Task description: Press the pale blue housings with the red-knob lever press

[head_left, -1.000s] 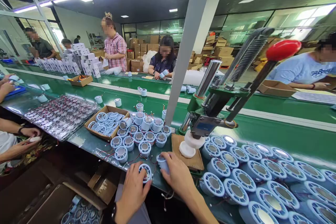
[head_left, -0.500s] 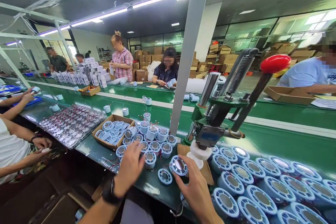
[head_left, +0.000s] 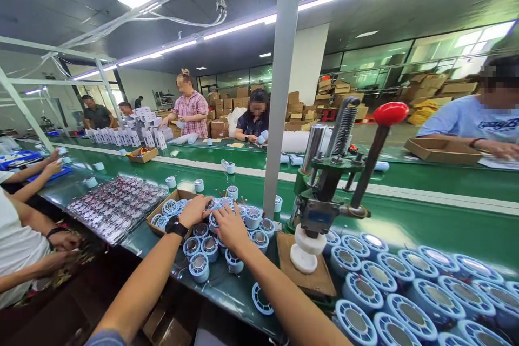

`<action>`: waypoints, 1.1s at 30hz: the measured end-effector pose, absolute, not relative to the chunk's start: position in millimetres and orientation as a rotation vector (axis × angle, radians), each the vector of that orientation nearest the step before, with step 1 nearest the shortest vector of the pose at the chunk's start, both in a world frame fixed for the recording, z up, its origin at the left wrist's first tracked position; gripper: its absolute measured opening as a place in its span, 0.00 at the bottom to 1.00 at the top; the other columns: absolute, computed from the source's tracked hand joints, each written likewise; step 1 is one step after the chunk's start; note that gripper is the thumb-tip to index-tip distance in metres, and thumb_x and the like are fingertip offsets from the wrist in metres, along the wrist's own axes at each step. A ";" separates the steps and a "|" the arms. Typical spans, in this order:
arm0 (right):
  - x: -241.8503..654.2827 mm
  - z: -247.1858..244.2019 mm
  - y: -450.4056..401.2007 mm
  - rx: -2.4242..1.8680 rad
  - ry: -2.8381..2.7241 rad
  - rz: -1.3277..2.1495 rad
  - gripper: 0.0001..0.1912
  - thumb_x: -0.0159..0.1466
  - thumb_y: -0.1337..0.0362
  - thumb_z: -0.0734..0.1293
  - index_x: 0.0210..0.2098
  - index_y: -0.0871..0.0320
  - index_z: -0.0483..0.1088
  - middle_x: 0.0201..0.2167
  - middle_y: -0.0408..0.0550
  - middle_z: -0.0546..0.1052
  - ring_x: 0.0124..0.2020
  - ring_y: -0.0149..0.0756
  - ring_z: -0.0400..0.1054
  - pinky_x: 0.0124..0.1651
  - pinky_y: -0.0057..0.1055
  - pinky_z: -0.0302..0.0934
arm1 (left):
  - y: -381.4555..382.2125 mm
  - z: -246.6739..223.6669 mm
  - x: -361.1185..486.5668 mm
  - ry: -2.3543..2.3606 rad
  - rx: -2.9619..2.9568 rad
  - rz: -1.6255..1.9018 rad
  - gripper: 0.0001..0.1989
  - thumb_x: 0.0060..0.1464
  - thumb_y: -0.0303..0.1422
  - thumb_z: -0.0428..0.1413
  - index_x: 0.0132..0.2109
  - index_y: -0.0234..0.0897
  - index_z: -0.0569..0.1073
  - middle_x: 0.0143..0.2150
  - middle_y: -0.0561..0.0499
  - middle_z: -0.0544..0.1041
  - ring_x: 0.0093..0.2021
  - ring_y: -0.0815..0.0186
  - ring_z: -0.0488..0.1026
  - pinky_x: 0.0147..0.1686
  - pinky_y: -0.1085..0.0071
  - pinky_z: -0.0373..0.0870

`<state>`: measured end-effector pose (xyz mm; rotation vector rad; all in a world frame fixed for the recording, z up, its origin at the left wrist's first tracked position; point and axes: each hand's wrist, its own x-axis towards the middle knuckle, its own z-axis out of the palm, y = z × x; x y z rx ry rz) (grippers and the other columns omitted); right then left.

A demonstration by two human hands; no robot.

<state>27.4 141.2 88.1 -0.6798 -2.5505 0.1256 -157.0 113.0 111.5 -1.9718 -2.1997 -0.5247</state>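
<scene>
My left hand (head_left: 196,212), with a black watch on its wrist, reaches over the far left of a cluster of light-blue round housings (head_left: 210,248). Its fingers are bent together, and what is under them is hidden. Close beside it, my right hand (head_left: 233,230) has its fingers curled down on a light-blue housing (head_left: 213,221) in the same cluster. The hand covers part of that housing. Several housings here have silvery discs in their tops and thin wires. A loose light-blue ring (head_left: 263,298) lies on the bench below my right forearm.
A hand press (head_left: 324,211) with a red knob (head_left: 391,113) stands right of a grey post (head_left: 279,92). Rows of ring-topped housings (head_left: 411,311) fill the right. A cardboard box (head_left: 184,194) of rings and a sheet of small parts (head_left: 115,208) lie left. Co-workers sit or stand around.
My right hand has moved left from beside the press, where it held a ring-topped housing, into the cluster. My left hand has shifted toward the cluster's far side. The view has turned slightly.
</scene>
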 end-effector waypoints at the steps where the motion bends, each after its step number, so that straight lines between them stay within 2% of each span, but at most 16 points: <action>1: 24.1 85.9 141.8 -0.690 -2.559 0.115 0.25 0.63 0.66 0.70 0.59 0.58 0.66 0.55 0.56 0.72 0.64 0.50 0.59 0.70 0.57 0.42 | 116.4 112.7 -158.2 -2.182 -2.045 -0.498 0.15 0.65 0.38 0.57 0.54 0.36 0.72 0.52 0.45 0.75 0.48 0.61 0.75 0.49 0.58 0.76; 5: 29.6 91.9 139.6 -0.726 -2.569 0.116 0.25 0.65 0.68 0.68 0.61 0.55 0.66 0.63 0.57 0.66 0.68 0.51 0.55 0.70 0.56 0.45 | 125.8 114.7 -162.8 -2.153 -2.229 -0.444 0.15 0.65 0.38 0.57 0.54 0.35 0.72 0.53 0.45 0.75 0.50 0.59 0.75 0.51 0.56 0.75; 8: 71.6 101.3 130.1 -0.771 -2.542 0.156 0.24 0.65 0.69 0.67 0.60 0.54 0.67 0.64 0.54 0.64 0.67 0.48 0.55 0.70 0.52 0.47 | 125.2 119.6 -168.2 -2.144 -2.263 -0.507 0.16 0.64 0.37 0.58 0.55 0.34 0.72 0.53 0.44 0.75 0.51 0.58 0.74 0.54 0.54 0.73; 10: 118.4 98.8 117.1 -0.835 -2.514 0.194 0.23 0.65 0.69 0.66 0.59 0.54 0.67 0.63 0.54 0.66 0.65 0.46 0.59 0.68 0.48 0.54 | 116.6 124.4 -167.5 -2.136 -2.235 -0.594 0.16 0.63 0.34 0.57 0.55 0.33 0.72 0.54 0.41 0.75 0.55 0.55 0.73 0.58 0.51 0.69; 13: 191.1 72.4 84.5 -0.953 -2.400 0.224 0.21 0.66 0.67 0.65 0.58 0.55 0.68 0.58 0.56 0.69 0.59 0.46 0.65 0.60 0.46 0.64 | 83.2 121.8 -142.3 -2.094 -2.136 -0.772 0.17 0.64 0.30 0.48 0.58 0.32 0.70 0.57 0.38 0.72 0.60 0.51 0.68 0.63 0.47 0.63; 15: 221.7 43.0 59.2 -1.031 -2.247 0.212 0.22 0.65 0.64 0.66 0.59 0.54 0.66 0.58 0.57 0.68 0.58 0.49 0.65 0.56 0.48 0.68 | 49.6 104.3 -102.7 -2.032 -2.166 -0.857 0.18 0.65 0.30 0.43 0.58 0.34 0.70 0.57 0.40 0.73 0.59 0.54 0.69 0.61 0.51 0.66; 17: 232.1 12.8 38.2 -1.087 -2.093 0.194 0.24 0.64 0.63 0.67 0.59 0.53 0.66 0.59 0.57 0.66 0.58 0.50 0.65 0.53 0.49 0.70 | 16.7 73.3 -50.9 -1.890 -2.409 -0.890 0.17 0.65 0.29 0.45 0.57 0.41 0.71 0.54 0.45 0.75 0.56 0.58 0.71 0.58 0.58 0.70; 19: 229.0 -10.3 25.0 -1.114 -1.991 0.188 0.18 0.64 0.64 0.67 0.54 0.52 0.69 0.58 0.56 0.67 0.56 0.50 0.67 0.51 0.49 0.70 | -5.4 37.1 -1.5 -1.826 -2.568 -0.820 0.22 0.61 0.31 0.53 0.62 0.44 0.67 0.61 0.43 0.70 0.61 0.53 0.68 0.59 0.53 0.70; 21: 223.7 -23.0 18.8 -1.106 -1.928 0.201 0.11 0.66 0.65 0.66 0.48 0.52 0.72 0.56 0.55 0.69 0.55 0.47 0.68 0.51 0.48 0.71 | -10.9 7.1 31.1 -1.869 -2.538 -0.765 0.28 0.58 0.33 0.59 0.64 0.42 0.65 0.62 0.40 0.68 0.61 0.47 0.66 0.56 0.47 0.71; 23: 223.4 -26.9 16.6 -1.081 -1.905 0.245 0.11 0.67 0.67 0.64 0.48 0.52 0.72 0.55 0.54 0.70 0.55 0.44 0.69 0.52 0.44 0.71 | -1.6 -9.3 42.1 -1.846 -2.558 -0.744 0.21 0.60 0.32 0.57 0.60 0.40 0.68 0.56 0.40 0.73 0.56 0.50 0.70 0.52 0.50 0.73; 25: 228.3 -26.4 15.8 -1.055 -1.891 0.297 0.13 0.67 0.68 0.63 0.50 0.54 0.70 0.56 0.55 0.70 0.55 0.42 0.69 0.53 0.39 0.71 | 15.1 -11.2 37.3 -1.764 -2.639 -0.742 0.10 0.66 0.30 0.51 0.51 0.38 0.73 0.44 0.45 0.77 0.45 0.56 0.74 0.45 0.58 0.76; 27: 234.5 -25.3 15.4 -1.039 -1.868 0.327 0.14 0.66 0.68 0.64 0.51 0.55 0.68 0.56 0.56 0.70 0.55 0.41 0.70 0.52 0.36 0.71 | 28.1 -3.6 27.6 -1.724 -2.666 -0.751 0.12 0.68 0.30 0.46 0.43 0.37 0.74 0.35 0.47 0.76 0.37 0.59 0.73 0.39 0.63 0.74; 30: 241.1 -24.7 16.1 -1.027 -1.858 0.341 0.15 0.66 0.67 0.64 0.52 0.55 0.68 0.55 0.55 0.71 0.54 0.40 0.71 0.52 0.34 0.70 | 21.7 5.3 24.0 -1.728 -2.639 -0.801 0.15 0.70 0.32 0.43 0.42 0.36 0.74 0.38 0.45 0.77 0.40 0.58 0.72 0.41 0.62 0.73; 33: 249.5 -22.9 18.1 -1.000 -1.902 0.390 0.16 0.65 0.67 0.65 0.53 0.53 0.68 0.54 0.52 0.72 0.53 0.38 0.72 0.52 0.32 0.70 | -12.3 -16.7 42.4 -1.636 -2.781 -0.826 0.17 0.69 0.32 0.42 0.40 0.37 0.74 0.36 0.46 0.77 0.38 0.62 0.73 0.40 0.66 0.72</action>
